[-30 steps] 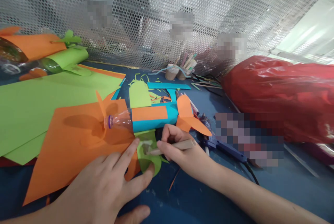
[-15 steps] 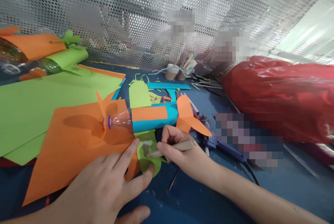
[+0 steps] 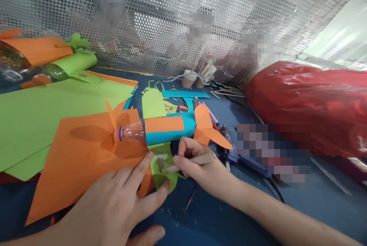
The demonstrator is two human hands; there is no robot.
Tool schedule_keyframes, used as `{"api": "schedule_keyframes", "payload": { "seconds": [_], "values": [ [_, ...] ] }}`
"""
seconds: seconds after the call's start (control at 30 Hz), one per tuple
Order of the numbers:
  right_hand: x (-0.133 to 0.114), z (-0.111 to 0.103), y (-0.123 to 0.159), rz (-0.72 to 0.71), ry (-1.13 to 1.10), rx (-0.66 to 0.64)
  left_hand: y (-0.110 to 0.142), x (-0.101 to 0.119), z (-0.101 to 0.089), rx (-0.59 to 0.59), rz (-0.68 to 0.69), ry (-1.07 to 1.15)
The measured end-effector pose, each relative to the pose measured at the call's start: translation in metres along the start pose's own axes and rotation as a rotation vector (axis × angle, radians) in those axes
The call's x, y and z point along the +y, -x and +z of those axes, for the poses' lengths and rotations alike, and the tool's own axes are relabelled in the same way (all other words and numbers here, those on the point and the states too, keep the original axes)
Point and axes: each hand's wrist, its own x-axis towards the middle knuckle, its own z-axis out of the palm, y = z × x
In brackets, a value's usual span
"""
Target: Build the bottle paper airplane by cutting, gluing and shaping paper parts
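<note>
A clear plastic bottle wrapped in blue paper lies on its side, with an orange strip on top. Orange paper fins stand at its right end and orange blades at its neck. Green paper flaps stick out on both sides: a far flap and a near flap. Between my right hand's fingers is a pale marker, its tip against a dark patch on the near flap. My left hand rests with fingers spread, the fingertips on that flap.
An orange sheet and green sheets cover the left. Two wrapped bottles lie behind. Pen cups stand by the mesh wall. Right are a blue glue gun with its cord and a red plastic bag.
The marker tip has shifted very slightly on the near flap, and my right hand with it. My left hand and the bottle stay put. Another person shows behind the mesh at left.
</note>
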Motion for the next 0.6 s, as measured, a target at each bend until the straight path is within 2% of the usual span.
{"api": "schedule_keyframes", "payload": {
  "seconds": [0.6],
  "values": [
    [-0.0014, -0.0005, 0.0006, 0.008, 0.018, 0.002, -0.0005, -0.0001, -0.0028, -0.010, 0.000, -0.001]
  ]
}}
